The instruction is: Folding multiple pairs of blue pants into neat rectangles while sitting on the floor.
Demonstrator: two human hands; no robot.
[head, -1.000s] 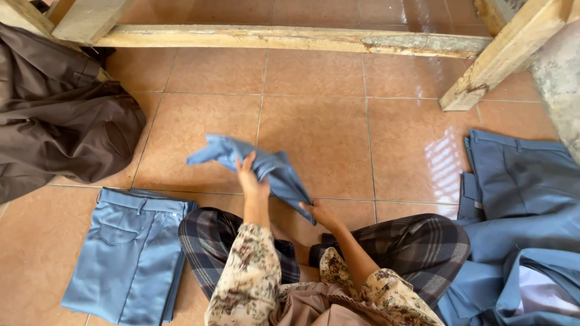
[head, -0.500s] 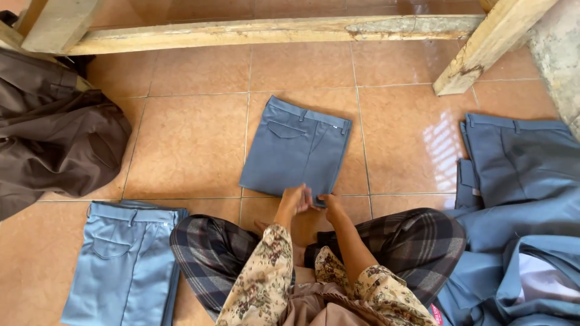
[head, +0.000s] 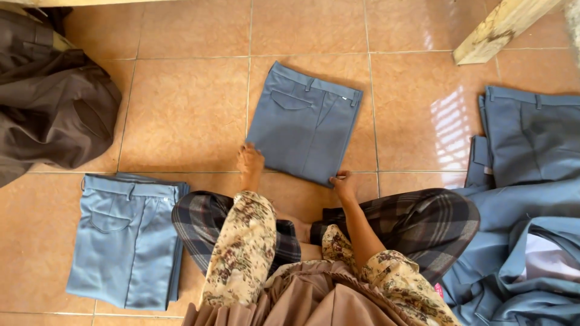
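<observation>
Now your left hand [head: 249, 159] rests flat on the near left corner of the folded grey-blue trousers [head: 304, 124], and your right hand [head: 343, 183] pinches the near right corner. The trousers lie flat on the tiled floor [head: 184, 111] just in front of your crossed legs, waistband away from you. By the look of it, you are squaring the fold, which calls for even pressure along that near edge. A lighter blue folded pair [head: 125, 235] lies to your left, brown cloth [head: 51, 102] beyond it, more blue garments [head: 531, 157] to your right.
</observation>
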